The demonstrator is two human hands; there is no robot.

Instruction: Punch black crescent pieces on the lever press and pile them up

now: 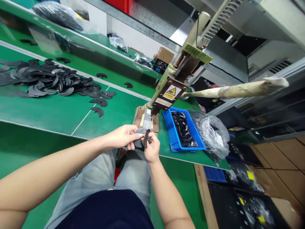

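Observation:
At the table's front edge, just before the base plate (154, 124) of a hand press (166, 87), my two hands meet. My left hand (124, 136) pinches a flat dark grey curved piece (138, 143) between thumb and fingers. Close against it, my right hand (152, 150) is closed on a narrow black curved strip (145, 140). Whether the strip touches the grey piece or is joined to it, I cannot tell. Fingers partly cover both parts.
A pile of black curved pieces (54, 78) lies at left on the green table (57, 117), with several strays nearby. Right of the press stands a blue bin (176, 148) of small black parts, beside a clear plastic bag (214, 133). The press's long lever (238, 90) juts out rightward.

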